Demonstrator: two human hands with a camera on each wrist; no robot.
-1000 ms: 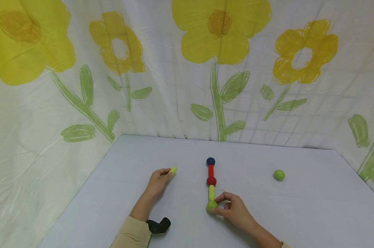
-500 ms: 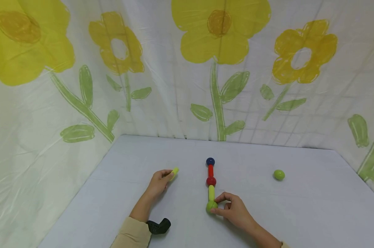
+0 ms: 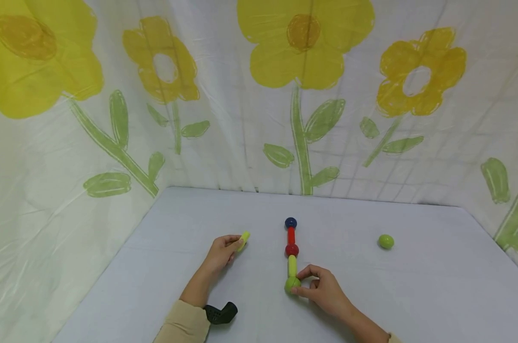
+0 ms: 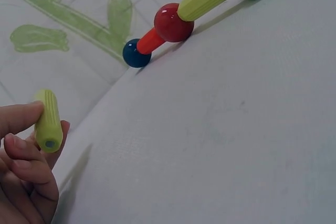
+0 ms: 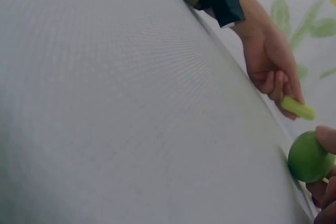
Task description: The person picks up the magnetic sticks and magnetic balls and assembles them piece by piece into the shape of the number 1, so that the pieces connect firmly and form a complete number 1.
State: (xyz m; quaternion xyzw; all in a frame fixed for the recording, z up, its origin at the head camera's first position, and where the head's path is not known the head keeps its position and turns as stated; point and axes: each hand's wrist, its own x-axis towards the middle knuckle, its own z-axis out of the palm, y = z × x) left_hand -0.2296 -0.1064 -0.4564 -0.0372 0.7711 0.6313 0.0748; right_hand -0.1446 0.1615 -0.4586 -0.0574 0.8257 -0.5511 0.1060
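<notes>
My left hand pinches a short yellow-green rod between thumb and fingers, held above the table; a small grey disc shows in the rod's end. With thumb and fingers my right hand grips a green ball at the near end of a chain on the table. From that ball the chain runs away from me through a yellow-green rod, a red ball, a red rod and a blue ball. The left hand is left of the chain, apart from it.
A loose green ball lies on the white table to the right. Behind the table hangs a curtain with painted yellow flowers. A black wrist camera sits on my left wrist.
My left hand has shifted slightly to the right with its rod, and more of the rod shows. The right hand stays on the green ball, and the chain looks nearly unmoved.
</notes>
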